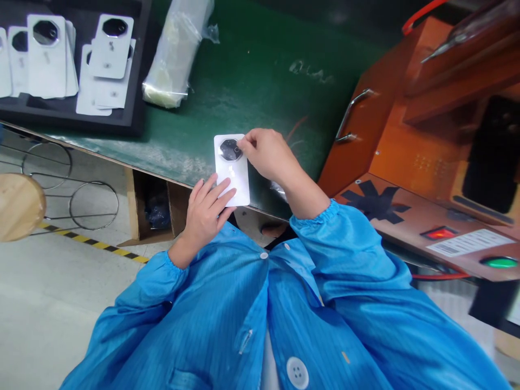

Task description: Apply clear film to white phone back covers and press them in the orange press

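A white phone back cover (pixel 234 174) with a dark octagonal camera cutout lies on the green table mat (pixel 260 81) at its near edge. My left hand (pixel 206 208) presses its stretched fingers flat on the cover's lower end. My right hand (pixel 266 153) is closed in a pinch at the upper right of the camera cutout; what the fingertips hold, if anything, is too small to make out. Both arms wear blue sleeves.
A black tray (pixel 122 122) at the back left holds several more white back covers (pixel 109 49). A clear plastic bag (pixel 176 54) lies beside it. An orange machine (pixel 426 151) with a metal handle, a red switch and a green button stands on the right. A wooden stool (pixel 18 205) is at the left.
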Demonstrator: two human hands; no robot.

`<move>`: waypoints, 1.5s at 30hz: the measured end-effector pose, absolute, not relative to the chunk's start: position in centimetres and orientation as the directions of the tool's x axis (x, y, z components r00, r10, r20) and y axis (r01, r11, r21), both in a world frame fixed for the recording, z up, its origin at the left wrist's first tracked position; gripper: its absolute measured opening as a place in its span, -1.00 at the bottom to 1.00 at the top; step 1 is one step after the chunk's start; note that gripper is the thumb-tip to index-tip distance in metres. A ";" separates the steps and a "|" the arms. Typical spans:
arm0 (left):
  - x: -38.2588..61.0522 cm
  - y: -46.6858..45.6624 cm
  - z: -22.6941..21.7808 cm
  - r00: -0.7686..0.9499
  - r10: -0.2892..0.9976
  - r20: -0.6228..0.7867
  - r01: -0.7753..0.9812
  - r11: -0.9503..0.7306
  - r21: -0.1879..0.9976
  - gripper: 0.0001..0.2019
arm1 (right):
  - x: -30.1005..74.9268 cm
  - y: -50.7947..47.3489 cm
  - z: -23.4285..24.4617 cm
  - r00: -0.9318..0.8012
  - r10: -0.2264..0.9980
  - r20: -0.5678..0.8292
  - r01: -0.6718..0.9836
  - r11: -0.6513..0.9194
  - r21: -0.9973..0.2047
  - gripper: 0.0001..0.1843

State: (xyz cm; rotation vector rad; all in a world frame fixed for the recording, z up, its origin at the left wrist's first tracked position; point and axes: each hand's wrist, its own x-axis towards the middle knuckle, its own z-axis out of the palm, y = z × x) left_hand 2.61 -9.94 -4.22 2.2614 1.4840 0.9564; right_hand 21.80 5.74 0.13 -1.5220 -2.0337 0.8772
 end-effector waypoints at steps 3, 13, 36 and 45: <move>2.6 -10.0 -4.2 0.265 0.879 0.397 0.716 -0.455 0.529 -0.66 | 21.7 5.8 -0.1 -0.272 0.962 -0.023 0.701 0.181 -0.690 -0.74; 2.4 -9.9 -4.1 0.270 0.882 0.387 0.721 -0.452 0.525 -0.66 | 20.4 5.2 -1.8 -0.224 0.969 0.104 0.756 0.240 -0.609 -0.70; 0.1 -4.9 -1.3 -0.296 0.931 0.215 0.303 -0.122 0.945 -0.70 | 30.4 -12.6 7.3 -0.383 0.696 0.608 0.772 0.602 -0.203 -0.53; 2.5 -4.4 -1.0 -0.055 0.955 0.291 0.532 -0.218 0.818 -0.52 | 47.9 -9.0 6.4 0.127 0.759 0.639 0.971 0.036 -0.237 -0.45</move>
